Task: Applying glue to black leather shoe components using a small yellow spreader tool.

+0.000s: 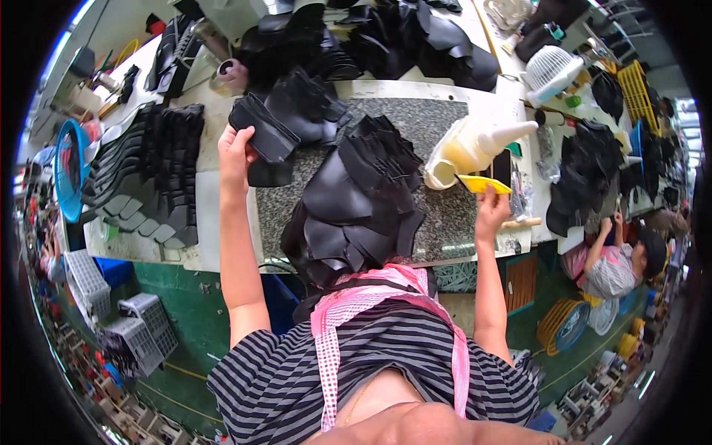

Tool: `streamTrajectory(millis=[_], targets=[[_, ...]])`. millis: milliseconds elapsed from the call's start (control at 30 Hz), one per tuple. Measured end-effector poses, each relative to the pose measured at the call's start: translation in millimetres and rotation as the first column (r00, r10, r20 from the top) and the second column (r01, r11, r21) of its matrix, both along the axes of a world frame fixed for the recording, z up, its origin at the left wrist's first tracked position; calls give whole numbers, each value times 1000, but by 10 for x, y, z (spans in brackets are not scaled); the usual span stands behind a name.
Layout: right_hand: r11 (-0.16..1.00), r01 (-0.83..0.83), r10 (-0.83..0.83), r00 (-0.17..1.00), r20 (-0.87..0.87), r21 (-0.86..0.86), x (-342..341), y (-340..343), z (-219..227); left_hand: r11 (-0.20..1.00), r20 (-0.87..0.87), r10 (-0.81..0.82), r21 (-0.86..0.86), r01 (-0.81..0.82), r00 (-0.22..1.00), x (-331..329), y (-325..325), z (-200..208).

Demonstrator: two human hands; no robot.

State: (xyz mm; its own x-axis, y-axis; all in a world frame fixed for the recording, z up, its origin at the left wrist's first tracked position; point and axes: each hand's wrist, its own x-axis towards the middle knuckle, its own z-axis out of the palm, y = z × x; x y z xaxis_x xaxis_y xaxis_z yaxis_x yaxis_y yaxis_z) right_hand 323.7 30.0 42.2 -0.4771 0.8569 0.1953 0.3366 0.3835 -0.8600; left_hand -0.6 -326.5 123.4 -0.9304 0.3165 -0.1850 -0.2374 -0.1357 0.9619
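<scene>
My left hand (237, 154) is closed on the edge of a black leather piece (265, 130), at the left of a speckled grey stone slab (437, 222). Behind and beside that piece lie more black pieces (300, 104). In front of me, a large pile of overlapping black leather pieces (356, 185) covers the middle of the slab and reaches its near edge. My right hand (492, 213) pinches a flat yellow tool (483, 185) with a dark edge. Just beyond it, a cream glue bottle (463, 152) lies on its side, its round opening close to the tool's tip.
Left of the slab stand fanned rows of black pieces (148, 174) and a blue basket (72, 170). Black heaps (423, 41) lie at the back. Further right are a white fan (552, 73), another black pile (586, 174) and a seated co-worker (615, 267). Grey crates (141, 334) stand on the green floor.
</scene>
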Motion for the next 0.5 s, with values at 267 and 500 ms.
streamTrajectory(millis=[267, 500], targets=[[987, -117, 54, 886, 461, 109, -78, 133, -195, 890, -132, -53, -455, -13, 990, -400, 305, -1518], [934, -357, 352, 928, 123, 19, -413, -86, 368, 280, -392, 513, -765, -581, 764, -378, -461, -1694]])
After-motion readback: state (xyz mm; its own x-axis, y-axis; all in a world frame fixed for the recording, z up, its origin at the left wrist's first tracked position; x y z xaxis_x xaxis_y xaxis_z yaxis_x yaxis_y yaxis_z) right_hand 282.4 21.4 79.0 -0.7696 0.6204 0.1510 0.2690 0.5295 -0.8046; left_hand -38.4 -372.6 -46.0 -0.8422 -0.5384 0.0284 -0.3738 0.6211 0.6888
